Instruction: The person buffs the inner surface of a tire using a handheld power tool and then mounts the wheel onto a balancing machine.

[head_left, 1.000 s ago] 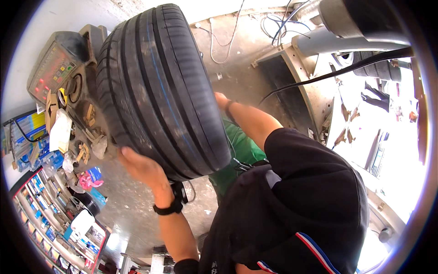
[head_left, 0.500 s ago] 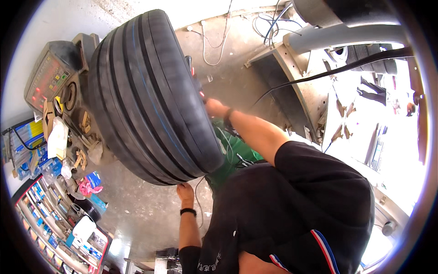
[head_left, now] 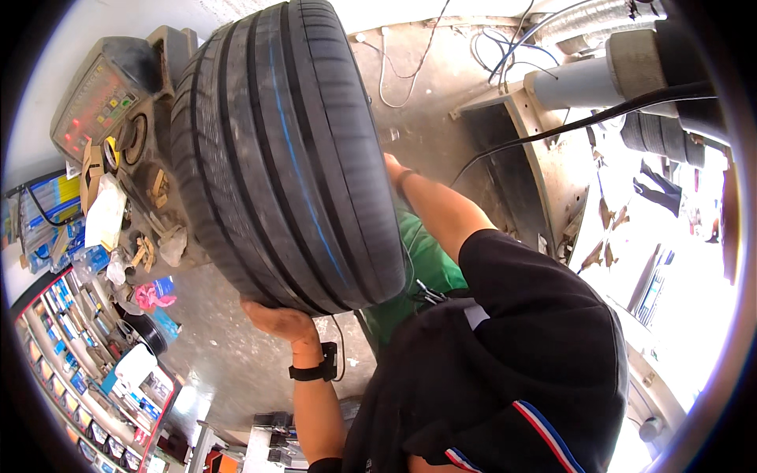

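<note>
A wide black tyre (head_left: 272,158) with deep grooves and a blue line round its tread stands upright in front of me, beside a grey machine. My left hand (head_left: 276,322) is at the tyre's near lower edge, palm laid against the tread, with the fingertips partly hidden by the rubber. On the tyre's right side is my right hand (head_left: 393,167); its fingers are out of sight behind the sidewall, so what they touch does not show. Dark bands circle both wrists.
A control panel (head_left: 102,106) with lit red digits sits left of the tyre. Its cluttered tray (head_left: 162,229) holds tape and small weights. A rack of small parts (head_left: 91,370) stands lower left. Cables (head_left: 505,55) lie on the floor beyond, near a beige machine (head_left: 544,150) at right.
My left hand has moved left along the tyre's lower edge and now lies flatter against it. My right hand has gone further behind the sidewall. The tread looks sharper, and the view has shifted.
</note>
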`<state>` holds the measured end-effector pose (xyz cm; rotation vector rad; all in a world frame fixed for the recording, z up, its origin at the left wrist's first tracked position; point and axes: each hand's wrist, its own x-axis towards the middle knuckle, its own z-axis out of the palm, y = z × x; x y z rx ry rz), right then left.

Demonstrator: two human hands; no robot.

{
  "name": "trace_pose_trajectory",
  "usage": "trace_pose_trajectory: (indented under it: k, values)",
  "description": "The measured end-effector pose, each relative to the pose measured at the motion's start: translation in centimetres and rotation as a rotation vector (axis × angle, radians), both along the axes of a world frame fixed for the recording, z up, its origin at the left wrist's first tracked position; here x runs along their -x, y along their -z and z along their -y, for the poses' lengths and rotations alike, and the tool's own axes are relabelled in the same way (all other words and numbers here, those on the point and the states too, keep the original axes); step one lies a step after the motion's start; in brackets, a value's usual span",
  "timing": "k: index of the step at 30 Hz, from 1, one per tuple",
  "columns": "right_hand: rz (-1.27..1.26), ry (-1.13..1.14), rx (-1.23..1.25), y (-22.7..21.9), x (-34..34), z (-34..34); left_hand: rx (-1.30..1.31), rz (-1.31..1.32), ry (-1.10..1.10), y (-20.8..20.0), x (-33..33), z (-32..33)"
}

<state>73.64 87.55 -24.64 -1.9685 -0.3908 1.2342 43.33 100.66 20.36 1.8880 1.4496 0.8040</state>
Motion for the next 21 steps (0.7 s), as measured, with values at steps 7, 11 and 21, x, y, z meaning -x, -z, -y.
trace_pose_trajectory:
  k: [7,11,21]
  values:
    - [0.310,-0.460,0.058,-13.0,1.3,-4.9,0.158,0.533,-0.269,5.5,3.6,4.4]
    - [0.424,-0.428,0.075,-6.7,-1.5,-2.7,0.334,0.443,-0.275,9.0,5.6,6.8]
    - [0.210,-0.346,-0.083,-7.7,-0.5,-3.7,0.577,0.516,-0.371,4.7,5.5,5.5]
